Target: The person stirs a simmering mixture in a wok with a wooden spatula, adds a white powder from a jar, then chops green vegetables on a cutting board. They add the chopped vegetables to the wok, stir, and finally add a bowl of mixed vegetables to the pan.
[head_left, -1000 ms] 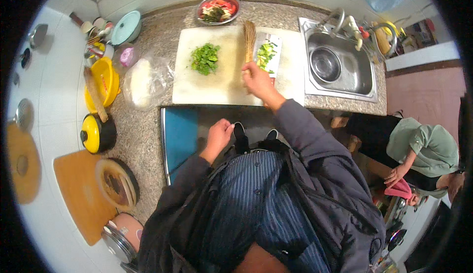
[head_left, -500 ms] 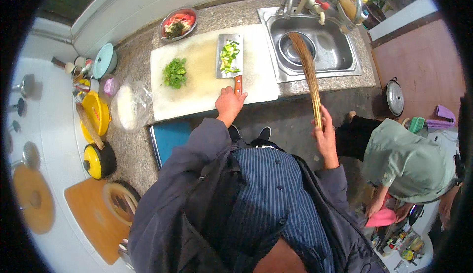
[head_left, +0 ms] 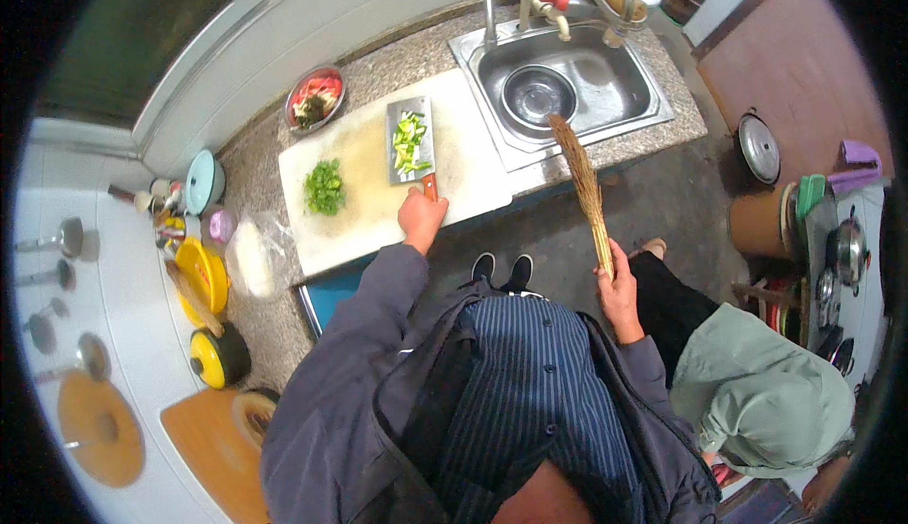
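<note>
My left hand (head_left: 422,218) is closed round the wooden handle of a cleaver (head_left: 425,115). The blade lies flat on a white cutting board (head_left: 366,212), with chopped green vegetable pieces (head_left: 410,141) on top of it. Left of the blade sits a small heap of chopped green herbs (head_left: 324,187). In my right hand (head_left: 620,295) is a straw brush (head_left: 584,183), gripped by its bound end. Its bristles point up and left, over the front edge of the sink (head_left: 619,75). A round metal bowl (head_left: 539,92) rests inside the sink.
A bowl of cut red and pale food (head_left: 315,98) stands behind the board. Along the left are a plastic bag (head_left: 255,254), a yellow basin (head_left: 200,278) and a yellow-lidded pot (head_left: 218,356). A person in a pale green top (head_left: 766,387) bends close on my right.
My view has turned and shifted. The straw brush has drawn back from above the metal bowl toward the sink's front edge. My left hand keeps hold of the cleaver on the board.
</note>
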The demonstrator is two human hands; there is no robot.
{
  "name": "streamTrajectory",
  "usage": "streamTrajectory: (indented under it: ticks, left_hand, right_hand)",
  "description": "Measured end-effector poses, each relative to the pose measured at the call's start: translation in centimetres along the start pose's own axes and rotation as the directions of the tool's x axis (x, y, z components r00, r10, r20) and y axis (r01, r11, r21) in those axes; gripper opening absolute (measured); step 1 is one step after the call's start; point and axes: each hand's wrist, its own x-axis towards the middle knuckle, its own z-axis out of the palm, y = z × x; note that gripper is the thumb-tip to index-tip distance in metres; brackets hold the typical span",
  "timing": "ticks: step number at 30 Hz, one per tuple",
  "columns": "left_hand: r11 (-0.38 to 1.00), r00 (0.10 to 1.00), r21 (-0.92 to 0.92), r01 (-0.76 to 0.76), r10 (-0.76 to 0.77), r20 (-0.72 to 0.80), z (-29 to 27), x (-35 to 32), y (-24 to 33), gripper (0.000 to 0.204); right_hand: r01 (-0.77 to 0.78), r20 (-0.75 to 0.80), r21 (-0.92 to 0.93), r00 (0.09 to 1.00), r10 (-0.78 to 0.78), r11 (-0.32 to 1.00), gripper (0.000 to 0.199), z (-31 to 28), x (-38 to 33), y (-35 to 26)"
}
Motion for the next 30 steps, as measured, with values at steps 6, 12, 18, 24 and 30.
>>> streamTrajectory:
  ticks: [6,12,18,24,30]
  left_hand:
    - [0.998,0.999,-0.046,-0.039,0.039,0.006,0.5,0.4,-0.7,0.040]
    - [0.981,0.995,-0.163,-0.102,0.100,-0.022,0.7,0.2,-1.3,0.032]
    - [0.964,0.978,-0.170,-0.205,0.207,-0.008,-0.4,-0.7,0.2,0.028]
    - [0.930,0.941,-0.145,-0.338,0.339,-0.014,0.0,-3.3,4.2,0.028]
    - [0.842,0.853,-0.185,-0.506,0.521,0.039,1.8,-8.5,11.7,0.024]
  right_hand:
    - [-0.161,-0.101,-0.024,0.982,0.158,0.987,0.048,-0.1,-2.1,0.2]
    - [-0.230,-0.189,0.158,0.948,0.258,0.960,0.043,0.7,-4.6,2.2]
    - [-0.210,-0.284,0.277,0.914,0.289,0.938,0.043,0.4,-5.5,2.6]
    - [-0.183,-0.346,0.377,0.881,0.322,0.908,0.041,-3.5,-5.2,4.5]
    - [-0.158,-0.455,0.395,0.822,0.342,0.905,0.044,-10.4,-6.3,8.6]
